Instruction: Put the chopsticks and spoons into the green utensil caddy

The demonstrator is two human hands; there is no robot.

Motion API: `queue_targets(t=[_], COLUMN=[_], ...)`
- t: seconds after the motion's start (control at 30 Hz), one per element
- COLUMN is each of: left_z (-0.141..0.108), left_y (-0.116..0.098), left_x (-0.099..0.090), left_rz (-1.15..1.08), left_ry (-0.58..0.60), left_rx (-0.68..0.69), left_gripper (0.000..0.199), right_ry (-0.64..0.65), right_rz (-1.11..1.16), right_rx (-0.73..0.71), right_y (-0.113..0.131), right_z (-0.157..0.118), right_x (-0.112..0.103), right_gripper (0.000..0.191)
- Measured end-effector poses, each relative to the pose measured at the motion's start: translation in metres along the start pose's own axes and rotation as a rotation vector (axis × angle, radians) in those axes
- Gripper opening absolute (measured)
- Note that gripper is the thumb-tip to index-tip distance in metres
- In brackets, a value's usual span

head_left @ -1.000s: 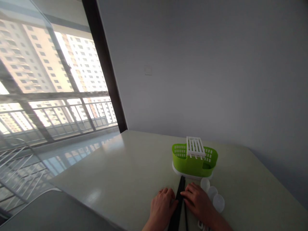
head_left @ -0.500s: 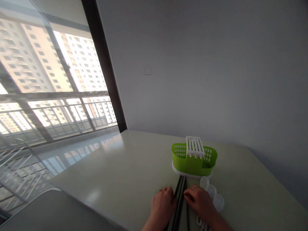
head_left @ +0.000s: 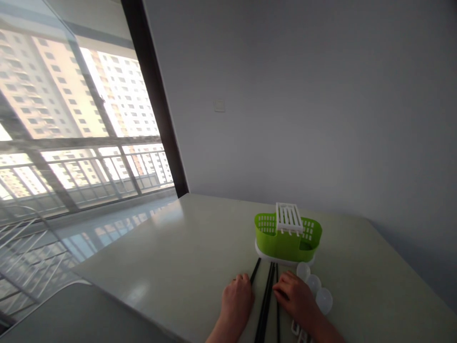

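My left hand (head_left: 237, 301) is closed on a dark chopstick (head_left: 255, 270), whose tip sticks out past the fingers toward the basket. Beside it, several dark chopsticks (head_left: 266, 305) lie bunched together on the table between my hands. My right hand (head_left: 295, 296) has its fingers curled in a pinch over a single thin chopstick (head_left: 278, 317) lying to the right of the bunch. Under and beyond my right wrist are white spoons with round bowls (head_left: 324, 301), their handles partly hidden by the forearm.
A green utensil basket (head_left: 282, 244) on a white base stands just beyond the chopsticks, with a white slatted rack (head_left: 289, 217) across its middle. The pale table (head_left: 171, 267) meets a wall behind. A grey chair (head_left: 82, 314) is at the lower left, near a window.
My left hand has moved slightly left with one chopstick, opening a gap from the bunch. My right hand, the basket and the spoons have stayed nearly where they were.
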State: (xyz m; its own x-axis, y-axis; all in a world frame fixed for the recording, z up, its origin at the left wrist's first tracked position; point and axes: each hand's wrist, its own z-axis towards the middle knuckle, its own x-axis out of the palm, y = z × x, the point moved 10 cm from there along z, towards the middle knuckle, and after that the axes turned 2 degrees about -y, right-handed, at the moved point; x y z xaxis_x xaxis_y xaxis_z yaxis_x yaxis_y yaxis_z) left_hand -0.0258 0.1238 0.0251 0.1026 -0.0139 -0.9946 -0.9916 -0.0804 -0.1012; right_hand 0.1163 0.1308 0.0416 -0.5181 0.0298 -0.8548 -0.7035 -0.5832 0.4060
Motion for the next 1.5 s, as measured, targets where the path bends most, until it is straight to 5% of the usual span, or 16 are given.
queue_targets(t=[0.33,0.5,0.83,1.0,1.17,1.37,1.5], left_z=[0.003,0.004,0.017,0.01,-0.009,-0.019,-0.022], left_y=[0.006,0.018,0.026,0.015,-0.014,-0.011,-0.016], left_x=[-0.009,-0.017,-0.07,-0.081,-0.078,-0.1,-0.102], left_rz=[0.049,-0.049,-0.849,-1.139,-1.136,-0.939,-0.934], left_ry=[-0.088,0.014,-0.159,-0.192,-0.149,-0.267,-0.23], left_rx=[0.02,-0.028,0.116,0.152,0.286,0.358,0.39], left_gripper=[0.027,0.022,0.033,0.032,0.029,0.021,0.019], right_ry=[-0.022,-0.026,-0.033,-0.085,-0.076,-0.056,-0.084], right_rz=[-0.095,-0.126,-0.053,-0.002,0.034,0.073,0.112], right_rx=[-0.046,-0.048,-0.063,-0.1,-0.101,-0.105,-0.151], right_y=[0.005,0.006,0.004,0.01,0.019,0.021,0.025], right_z=[-0.001,0.0,-0.001,0.0,-0.001,0.0,0.001], right_x=[-0.002,-0.007,-0.005,-0.008,-0.002,0.003,0.007], right_gripper=[0.018,0.023,0.022,0.024,0.04,0.032,0.039])
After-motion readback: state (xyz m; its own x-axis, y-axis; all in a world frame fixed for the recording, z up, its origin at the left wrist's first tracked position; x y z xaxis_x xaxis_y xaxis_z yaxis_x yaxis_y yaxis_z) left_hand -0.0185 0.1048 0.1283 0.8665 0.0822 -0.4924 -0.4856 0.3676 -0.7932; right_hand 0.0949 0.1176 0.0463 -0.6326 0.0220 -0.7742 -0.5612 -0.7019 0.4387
